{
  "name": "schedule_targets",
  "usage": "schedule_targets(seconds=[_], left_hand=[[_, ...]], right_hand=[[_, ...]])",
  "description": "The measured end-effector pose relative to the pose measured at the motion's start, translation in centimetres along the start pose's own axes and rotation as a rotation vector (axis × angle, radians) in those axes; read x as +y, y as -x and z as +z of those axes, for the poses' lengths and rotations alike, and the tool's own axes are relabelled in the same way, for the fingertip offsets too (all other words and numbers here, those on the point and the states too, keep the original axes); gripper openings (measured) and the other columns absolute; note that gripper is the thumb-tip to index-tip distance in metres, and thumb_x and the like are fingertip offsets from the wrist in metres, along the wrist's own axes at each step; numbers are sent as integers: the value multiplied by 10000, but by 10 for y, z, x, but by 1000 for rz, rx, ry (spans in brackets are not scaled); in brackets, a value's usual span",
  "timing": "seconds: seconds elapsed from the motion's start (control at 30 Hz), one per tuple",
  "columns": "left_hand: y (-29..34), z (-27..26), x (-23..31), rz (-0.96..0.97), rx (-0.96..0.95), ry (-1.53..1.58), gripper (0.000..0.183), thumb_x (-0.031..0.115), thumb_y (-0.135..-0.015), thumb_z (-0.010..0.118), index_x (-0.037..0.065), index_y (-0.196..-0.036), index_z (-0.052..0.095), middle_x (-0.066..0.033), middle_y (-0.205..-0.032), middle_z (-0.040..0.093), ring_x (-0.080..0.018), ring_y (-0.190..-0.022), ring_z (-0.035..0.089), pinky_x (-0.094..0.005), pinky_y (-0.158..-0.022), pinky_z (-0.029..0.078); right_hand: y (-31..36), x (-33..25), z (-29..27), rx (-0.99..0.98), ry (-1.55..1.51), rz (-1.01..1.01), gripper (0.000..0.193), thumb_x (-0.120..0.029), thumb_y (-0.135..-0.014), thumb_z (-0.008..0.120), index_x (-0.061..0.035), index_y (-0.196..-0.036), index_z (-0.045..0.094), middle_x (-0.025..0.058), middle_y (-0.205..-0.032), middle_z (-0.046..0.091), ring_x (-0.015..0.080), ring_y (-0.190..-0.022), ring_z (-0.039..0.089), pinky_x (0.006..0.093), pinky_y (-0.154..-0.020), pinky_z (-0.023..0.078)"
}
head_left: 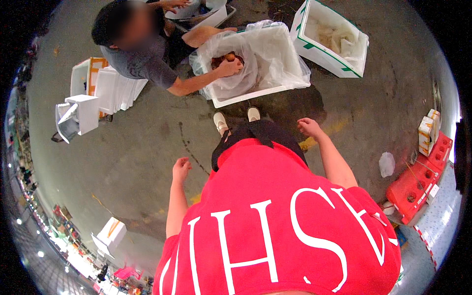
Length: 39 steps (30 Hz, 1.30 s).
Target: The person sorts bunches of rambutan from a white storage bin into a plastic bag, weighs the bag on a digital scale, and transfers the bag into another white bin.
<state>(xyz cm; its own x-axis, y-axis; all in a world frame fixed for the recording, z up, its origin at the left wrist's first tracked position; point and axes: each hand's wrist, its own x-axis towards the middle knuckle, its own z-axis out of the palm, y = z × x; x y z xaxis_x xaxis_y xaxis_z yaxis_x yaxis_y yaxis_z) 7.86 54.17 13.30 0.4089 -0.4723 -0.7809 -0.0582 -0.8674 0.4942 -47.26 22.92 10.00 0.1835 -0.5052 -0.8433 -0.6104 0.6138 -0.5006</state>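
Note:
My left hand [182,168] hangs at my left side above the floor, its fingers loosely curved and partly apart, with nothing seen in it. On the other side my right hand [309,127] is held a little out from my hip, fingers loosely bent and apart, also without anything in it. Neither hand touches a thing. Just beyond my shoes stands a white foam box [295,81] lined with a clear plastic bag [236,83]. A co-worker's hand [229,68] reaches into it, at a reddish-brown clump [223,60] too small to identify.
The co-worker [147,54] crouches at the box's left. A second foam box [339,71] with green tape stands at the far right. Stacked foam boxes [115,88] are at the left, red plastic barriers [413,189] at the right. The concrete floor [132,147] has dark wet patches.

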Motion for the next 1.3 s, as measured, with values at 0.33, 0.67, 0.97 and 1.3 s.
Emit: schedule_targets(seconds=[0.33,0.67,0.97,1.3], left_hand=[[0,-8,2,65,9,56,304,139,-881,613,41,-1166,577,-71,-992,652,-168,-779,652,-288,-682,530],[3,-10,11,-81,-29,-111,313,162,-890,590,48,-1181,576,-73,-1008,666,-175,-805,655,-307,-687,510],[-94,-87,37,-64,-172,-161,279,153,-891,595,18,-1135,597,-99,-983,666,-193,-823,661,-319,-690,529],[-280,-94,149,281,-340,-619,470,256,-894,604,60,-1309,500,-140,-1233,607,-264,-1135,587,-385,-956,450]], right_hand=[[-14,-2,-9,-6,-1,-14,231,-204,-925,547,-82,-1107,617,21,-902,658,84,-681,581,227,-545,453],[-28,-10,4,31,4,29,259,-207,-906,563,-69,-1117,621,37,-906,657,102,-731,601,251,-607,498],[-35,-63,44,152,16,67,272,-215,-906,562,-61,-1122,622,43,-936,665,109,-736,622,264,-622,507],[-181,-211,135,183,250,-342,662,-407,-770,697,1,-1267,539,225,-1288,541,342,-1182,534,400,-1004,414]])
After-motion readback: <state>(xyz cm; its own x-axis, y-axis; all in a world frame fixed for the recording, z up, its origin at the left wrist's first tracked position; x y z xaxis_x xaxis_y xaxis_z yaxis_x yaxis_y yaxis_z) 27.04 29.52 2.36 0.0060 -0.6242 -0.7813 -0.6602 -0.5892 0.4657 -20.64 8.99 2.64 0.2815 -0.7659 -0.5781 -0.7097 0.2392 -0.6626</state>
